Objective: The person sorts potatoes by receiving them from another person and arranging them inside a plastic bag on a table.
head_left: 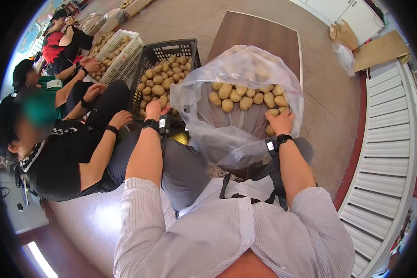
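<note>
My left hand (155, 111) reaches over the near edge of a black plastic crate (193, 46), its fingers closed around a potato (163, 100). Many more potatoes (158, 79) fill that crate. On my right, a large clear plastic bag (227, 148) lies with its mouth towards me and a layer of potatoes (245, 103) inside. Inside the bag's right side, my right hand (281, 123) has its fingers curled on a potato (273, 112), though some fingertips are hidden. One further potato (270, 131) sits just below that hand.
A brown board table (269, 34) stands under and behind the bag. To the left are a white crate (127, 58) of potatoes and a seated person (60, 162) close to my left arm. Other people sit beyond. A white radiator (380, 167) runs along the right.
</note>
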Tool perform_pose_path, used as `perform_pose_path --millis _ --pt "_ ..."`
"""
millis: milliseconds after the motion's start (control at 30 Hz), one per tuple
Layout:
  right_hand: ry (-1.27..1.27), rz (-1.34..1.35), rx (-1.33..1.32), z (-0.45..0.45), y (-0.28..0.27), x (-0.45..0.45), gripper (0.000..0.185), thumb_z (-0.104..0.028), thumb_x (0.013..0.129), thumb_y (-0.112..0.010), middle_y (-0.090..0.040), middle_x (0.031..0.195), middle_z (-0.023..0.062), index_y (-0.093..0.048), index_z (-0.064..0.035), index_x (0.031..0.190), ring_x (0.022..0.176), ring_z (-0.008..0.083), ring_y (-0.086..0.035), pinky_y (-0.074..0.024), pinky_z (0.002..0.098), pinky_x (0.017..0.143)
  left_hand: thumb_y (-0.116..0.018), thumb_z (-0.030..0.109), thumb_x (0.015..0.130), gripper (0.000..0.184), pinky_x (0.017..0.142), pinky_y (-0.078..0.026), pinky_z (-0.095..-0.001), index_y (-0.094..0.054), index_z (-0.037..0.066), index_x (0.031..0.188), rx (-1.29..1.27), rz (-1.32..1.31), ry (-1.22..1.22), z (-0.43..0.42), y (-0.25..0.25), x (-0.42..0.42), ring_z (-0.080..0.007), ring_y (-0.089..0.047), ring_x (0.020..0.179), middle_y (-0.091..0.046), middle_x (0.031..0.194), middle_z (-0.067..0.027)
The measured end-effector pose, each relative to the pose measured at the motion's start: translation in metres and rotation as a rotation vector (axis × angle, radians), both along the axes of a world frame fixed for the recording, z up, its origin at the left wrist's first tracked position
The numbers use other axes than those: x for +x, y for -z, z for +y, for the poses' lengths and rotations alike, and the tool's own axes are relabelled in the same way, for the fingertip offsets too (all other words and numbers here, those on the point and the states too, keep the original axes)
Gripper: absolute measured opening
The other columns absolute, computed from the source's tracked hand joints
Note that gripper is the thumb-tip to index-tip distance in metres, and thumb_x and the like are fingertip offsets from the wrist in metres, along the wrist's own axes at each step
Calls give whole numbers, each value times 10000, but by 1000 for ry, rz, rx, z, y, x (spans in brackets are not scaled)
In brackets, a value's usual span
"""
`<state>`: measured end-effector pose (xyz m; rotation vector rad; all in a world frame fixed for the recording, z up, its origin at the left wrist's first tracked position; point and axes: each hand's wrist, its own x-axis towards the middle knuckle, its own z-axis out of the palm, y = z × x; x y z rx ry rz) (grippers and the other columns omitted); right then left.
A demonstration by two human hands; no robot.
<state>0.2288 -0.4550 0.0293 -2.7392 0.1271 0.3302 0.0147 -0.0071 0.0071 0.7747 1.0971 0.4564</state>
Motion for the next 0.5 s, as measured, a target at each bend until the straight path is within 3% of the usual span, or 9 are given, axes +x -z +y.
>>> perform_pose_path --millis 100,300,367,500 --pt "-14 12 -28 0 -2 -6 1031 -503 737 -799 -261 1515 240 -260 -22 1472 1288 492 -450 -454 521 1040 -471 105 970 340 634 -603 -436 -455 -39 1278 -3 -12 25 8 11 -3 -373 -668 878 -593 1163 -201" --pt "-156 -73 71 11 5 -34 954 -321 742 -842 -259 1505 249 -262 -31 1442 1285 504 -435 -465 521 1026 -417 44 966 209 694 -620 -443 -551 -2 1120 2 126 -28 15 13 2 -382 -696 912 -642 1059 -177" --pt "-191 -97 70 17 7 -46 940 -258 760 -835 -250 1509 247 -245 -30 1455 1283 499 -431 -468 520 1020 -422 70 974 206 683 -616 -417 -535 0 1131 70 90 108 12 6 2 -352 -684 897 -611 1068 -172" --pt "-453 -194 76 28 7 -62 887 -209 800 -800 -250 1510 238 -248 -19 1468 1235 471 -459 -493 491 979 -506 121 951 294 633 -588 -340 -537 0 1217 175 138 -32 -18 -24 22 -259 -656 826 -605 1025 -142"
